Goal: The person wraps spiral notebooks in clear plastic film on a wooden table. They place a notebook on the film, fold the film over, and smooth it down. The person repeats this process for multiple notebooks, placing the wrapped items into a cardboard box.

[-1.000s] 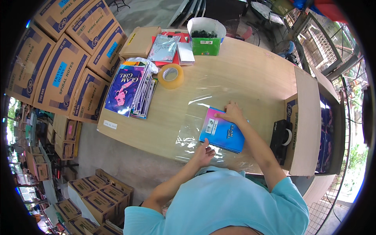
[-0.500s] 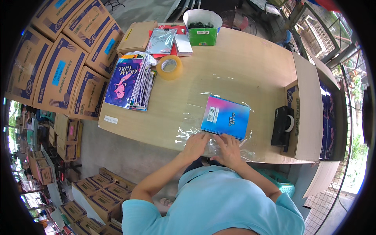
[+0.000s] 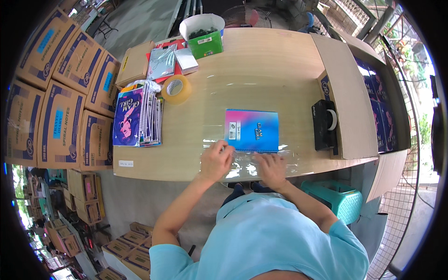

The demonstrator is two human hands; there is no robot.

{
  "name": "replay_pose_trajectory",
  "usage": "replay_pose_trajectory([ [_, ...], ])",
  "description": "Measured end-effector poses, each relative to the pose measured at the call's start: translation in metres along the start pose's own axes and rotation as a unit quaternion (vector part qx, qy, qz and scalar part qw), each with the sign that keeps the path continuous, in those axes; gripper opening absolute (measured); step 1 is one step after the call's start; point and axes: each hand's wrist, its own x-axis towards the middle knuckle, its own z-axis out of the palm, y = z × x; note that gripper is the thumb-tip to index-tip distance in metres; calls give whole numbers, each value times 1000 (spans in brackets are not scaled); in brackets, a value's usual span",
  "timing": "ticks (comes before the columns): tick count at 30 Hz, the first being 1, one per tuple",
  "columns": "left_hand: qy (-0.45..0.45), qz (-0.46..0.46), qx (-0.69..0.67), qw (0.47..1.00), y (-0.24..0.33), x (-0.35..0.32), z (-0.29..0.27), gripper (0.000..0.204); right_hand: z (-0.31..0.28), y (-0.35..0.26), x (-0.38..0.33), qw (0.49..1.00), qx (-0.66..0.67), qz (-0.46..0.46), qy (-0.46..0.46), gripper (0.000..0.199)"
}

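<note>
A spiral notebook (image 3: pixel 254 130) with a pink-to-blue cover lies flat on the table, its lower spiral edge toward me. Clear plastic film (image 3: pixel 242 169) spreads under and around it, catching the light along the near side. By the notebook's lower left corner, my left hand (image 3: pixel 216 162) has its fingers bent together at the film; I take it to be pinching the film. My right hand (image 3: pixel 272 170) rests palm down on the film just below the spiral, fingers stretched out and apart.
At left stand a stack of spiral notebooks (image 3: pixel 128 119), a tape roll (image 3: pixel 176 89) and a flat carton (image 3: pixel 135 63). A green box (image 3: pixel 205 44) is farther back. A black tape dispenser (image 3: pixel 321 126) and an open carton (image 3: pixel 350 102) of notebooks stand at right.
My left hand has moved left, away from the right hand, to the notebook's lower left corner. My right hand has flattened on the film. The view has turned, so the notebook looks straighter.
</note>
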Motion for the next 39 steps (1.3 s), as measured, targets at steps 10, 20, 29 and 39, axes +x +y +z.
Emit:
replay_pose_trajectory([
  [10, -162, -46, 44, 985, 14, 39, 0, 16, -50, -38, 76, 996, 41, 12, 77, 68],
  [20, -95, -1, -73, 993, -31, 33, -17, 16, -65, 52, 62, 999, -32, 21, 6, 38],
  [29, 80, -218, -117, 966, -114, 61, -26, 18, -53, 139, 133, 963, 188, 66, -179, 15],
  [39, -73, 22, 13, 997, 51, 6, 80, 68, -23, 195, 148, 839, 442, 159, -275, 16],
])
